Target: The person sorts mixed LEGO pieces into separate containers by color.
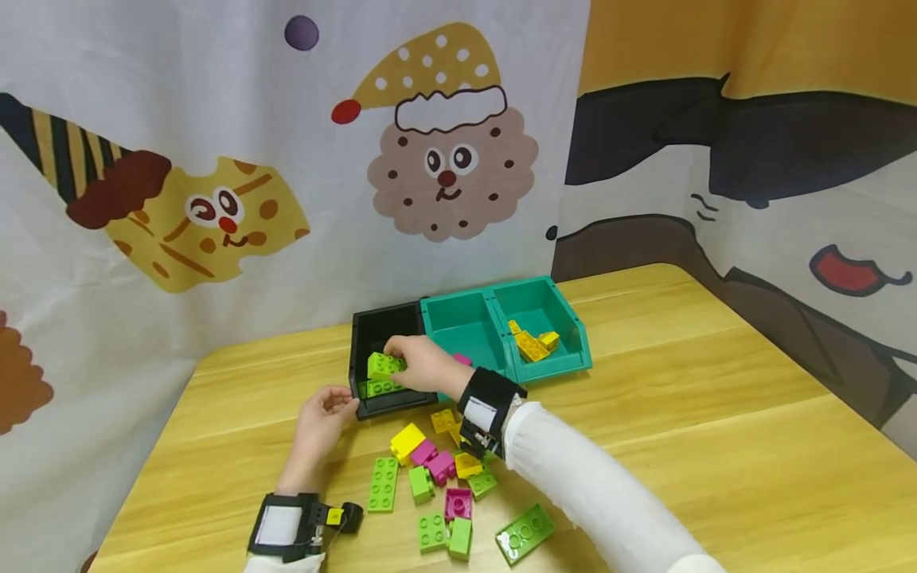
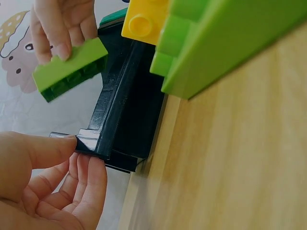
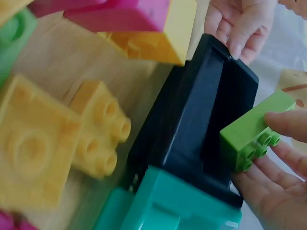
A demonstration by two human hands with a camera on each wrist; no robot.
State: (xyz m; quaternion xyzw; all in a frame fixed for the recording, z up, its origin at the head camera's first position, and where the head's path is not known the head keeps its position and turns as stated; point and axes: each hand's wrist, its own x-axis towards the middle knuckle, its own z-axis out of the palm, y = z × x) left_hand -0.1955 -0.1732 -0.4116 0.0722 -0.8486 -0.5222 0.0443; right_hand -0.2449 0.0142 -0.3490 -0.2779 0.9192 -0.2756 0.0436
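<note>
My right hand (image 1: 428, 368) grips a light-green toy building brick (image 1: 383, 365) by its sides, over the black bin (image 1: 396, 408). In the right wrist view the brick (image 3: 256, 123) is tilted, with its studs toward my fingers. Another green brick (image 1: 378, 388) lies inside the bin, below the held one. At the bin's near left corner, my left hand (image 1: 320, 426) pinches the rim; the left wrist view shows the thumb (image 2: 57, 149) on one side of the wall and the fingers on the other.
Two teal bins (image 1: 552, 368) adjoin the black one; the right one holds several yellow bricks (image 1: 532, 346), and a pink piece (image 1: 462, 360) shows in the middle one. Loose green, pink and yellow bricks (image 1: 383, 484) lie on the wooden table (image 1: 680, 398) before the bins. A printed curtain (image 1: 322, 263) hangs behind.
</note>
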